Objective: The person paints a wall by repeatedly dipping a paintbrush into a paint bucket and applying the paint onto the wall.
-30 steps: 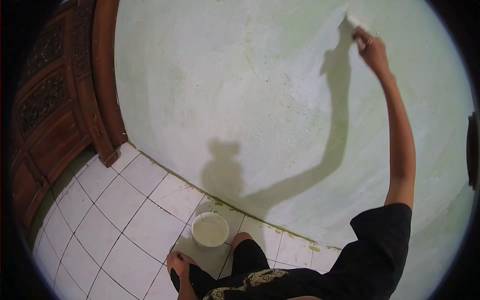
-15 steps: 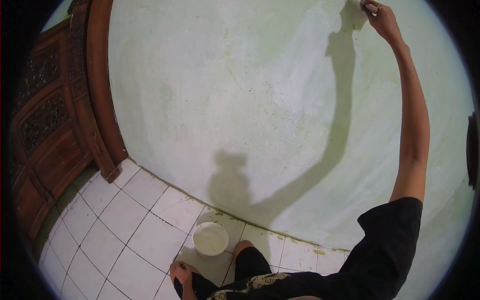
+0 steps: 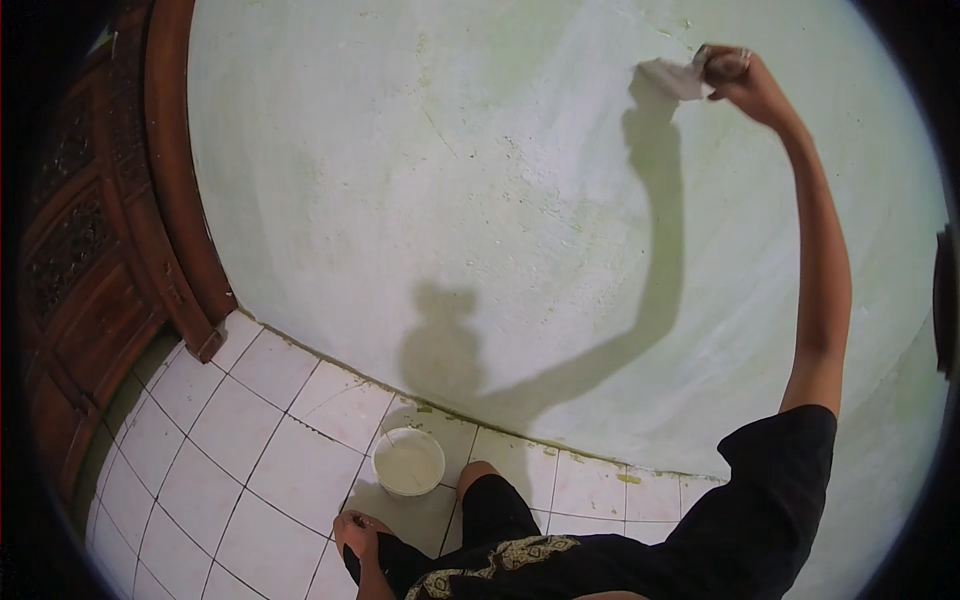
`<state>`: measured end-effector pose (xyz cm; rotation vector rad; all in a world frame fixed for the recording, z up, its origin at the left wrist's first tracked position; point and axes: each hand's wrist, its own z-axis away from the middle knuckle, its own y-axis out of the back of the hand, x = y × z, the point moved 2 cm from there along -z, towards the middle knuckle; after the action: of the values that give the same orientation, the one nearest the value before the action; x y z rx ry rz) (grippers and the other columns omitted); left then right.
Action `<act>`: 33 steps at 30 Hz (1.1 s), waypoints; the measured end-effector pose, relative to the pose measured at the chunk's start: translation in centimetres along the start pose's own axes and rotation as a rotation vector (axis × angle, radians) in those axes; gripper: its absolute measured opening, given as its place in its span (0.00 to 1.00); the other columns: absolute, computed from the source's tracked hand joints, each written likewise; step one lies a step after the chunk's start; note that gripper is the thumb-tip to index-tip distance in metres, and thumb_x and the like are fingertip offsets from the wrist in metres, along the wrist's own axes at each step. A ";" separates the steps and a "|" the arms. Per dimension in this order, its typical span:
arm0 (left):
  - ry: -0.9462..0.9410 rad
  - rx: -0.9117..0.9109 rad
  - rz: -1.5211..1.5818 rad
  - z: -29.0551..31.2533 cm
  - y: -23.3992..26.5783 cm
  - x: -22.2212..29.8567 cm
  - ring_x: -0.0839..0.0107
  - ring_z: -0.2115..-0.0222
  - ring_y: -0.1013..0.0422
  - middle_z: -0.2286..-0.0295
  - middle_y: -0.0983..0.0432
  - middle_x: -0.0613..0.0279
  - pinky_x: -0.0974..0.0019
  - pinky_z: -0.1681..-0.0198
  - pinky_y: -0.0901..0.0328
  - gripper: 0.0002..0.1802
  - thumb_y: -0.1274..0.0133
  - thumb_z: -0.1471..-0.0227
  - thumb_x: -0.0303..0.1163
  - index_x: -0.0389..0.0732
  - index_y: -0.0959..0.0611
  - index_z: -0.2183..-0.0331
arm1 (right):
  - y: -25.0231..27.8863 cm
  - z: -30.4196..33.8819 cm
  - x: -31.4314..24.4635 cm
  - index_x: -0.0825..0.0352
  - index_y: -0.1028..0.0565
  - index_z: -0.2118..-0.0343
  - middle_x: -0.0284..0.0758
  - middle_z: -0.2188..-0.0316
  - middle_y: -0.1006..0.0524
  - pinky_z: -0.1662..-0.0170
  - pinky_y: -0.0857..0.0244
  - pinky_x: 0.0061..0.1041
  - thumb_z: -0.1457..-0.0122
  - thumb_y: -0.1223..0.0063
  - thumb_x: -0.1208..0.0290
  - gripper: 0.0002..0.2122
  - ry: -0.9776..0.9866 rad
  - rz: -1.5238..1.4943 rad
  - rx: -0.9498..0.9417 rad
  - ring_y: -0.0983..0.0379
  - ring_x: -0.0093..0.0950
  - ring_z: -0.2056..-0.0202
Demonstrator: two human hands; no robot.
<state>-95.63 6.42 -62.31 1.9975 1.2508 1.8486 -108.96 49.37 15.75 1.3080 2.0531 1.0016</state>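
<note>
My right hand (image 3: 738, 80) is raised to the upper right with the arm stretched along the wall. It is closed around the handle of a wide, flat paintbrush (image 3: 676, 80), whose pale head points left and meets the wall at its shadow. The pale green wall (image 3: 400, 200) carries whitish streaks and patches. Down by my knee, my left hand (image 3: 358, 535) rests with its fingers curled in, and no tool shows in it. Just beyond that hand stands a round white bucket (image 3: 408, 462) with off-white liquid inside.
White floor tiles (image 3: 235, 430) meet the wall's base, where greenish smears (image 3: 628, 479) mark the edge. A carved dark wooden piece with a thick post (image 3: 168, 160) stands at the left. A dark object (image 3: 944, 300) juts in at the far right.
My right hand has come down and slightly left with the paintbrush, whose head now shows more fully. The view has shifted a little. My left hand stays at the knee.
</note>
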 end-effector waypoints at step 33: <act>-0.016 -0.020 0.003 1.1 -0.4 -1.3 0.63 0.75 0.36 0.74 0.36 0.54 0.66 0.73 0.37 0.11 0.51 0.73 0.16 0.35 0.29 0.78 | 2.9 4.4 6.7 0.62 0.28 0.67 0.40 0.75 0.27 0.71 0.37 0.27 0.52 0.56 0.77 0.09 0.025 0.638 0.539 0.31 0.35 0.76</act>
<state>-94.75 6.31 -63.77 2.0003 1.2210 1.8355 -106.88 57.64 15.28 2.3364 2.0363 0.7096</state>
